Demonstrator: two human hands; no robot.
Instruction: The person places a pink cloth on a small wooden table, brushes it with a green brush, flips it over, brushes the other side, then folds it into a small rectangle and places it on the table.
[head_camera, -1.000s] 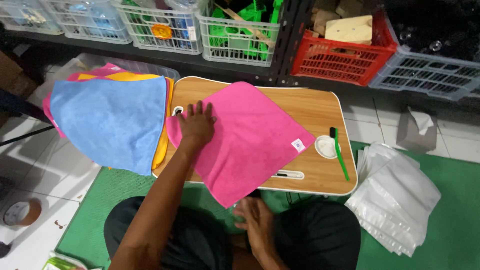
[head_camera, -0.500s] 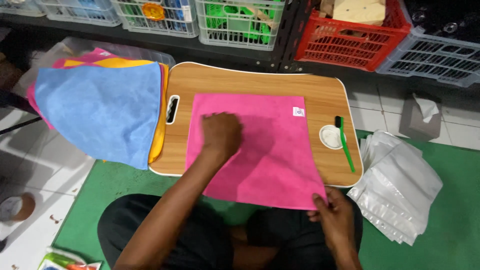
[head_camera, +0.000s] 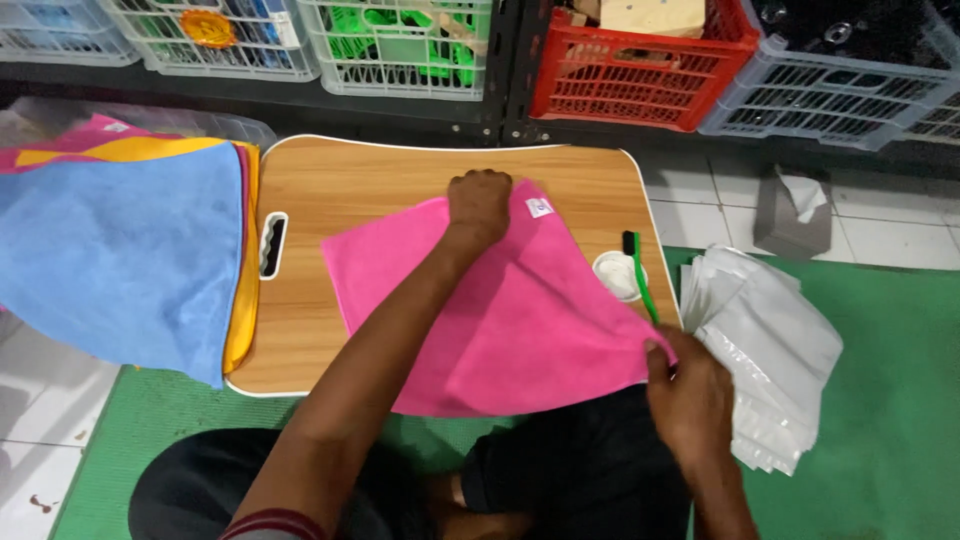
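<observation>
Judging by the way it drapes, soft and light, limp with no stiffness: the pink cloth (head_camera: 500, 320) sags off the near edge of the desk (head_camera: 400, 180) and creases wherever pulled. Likely a little grippy rather than slippery, and not fragile. Best taken at corners or along an edge, pinched between fingers, with a flat palm elsewhere to stop sliding.

Nearest, at the near right corner of the desk, the right hand (head_camera: 690, 400) closed in a pinch on the cloth's near right corner, drawing it taut past the desk edge. Further in, toward the middle of the far edge, the left hand (head_camera: 480, 205) curled with knuckles down on the cloth's far corner; whether pinching it or only pressing, cannot tell.

Bright pink, roughly square, lying skewed on the desk, with a fold line across the middle and a small white tag (head_camera: 540, 207) just beside the left hand.

Along the right edge, a white round dish (head_camera: 615, 275) and a green brush (head_camera: 640, 280), touching the cloth's border. Over the left edge, a stack of cloths (head_camera: 110, 260) topped in blue. Right, on the floor, a pile of white bags (head_camera: 770, 350). Furthest, crates (head_camera: 640, 70) on a shelf.
</observation>
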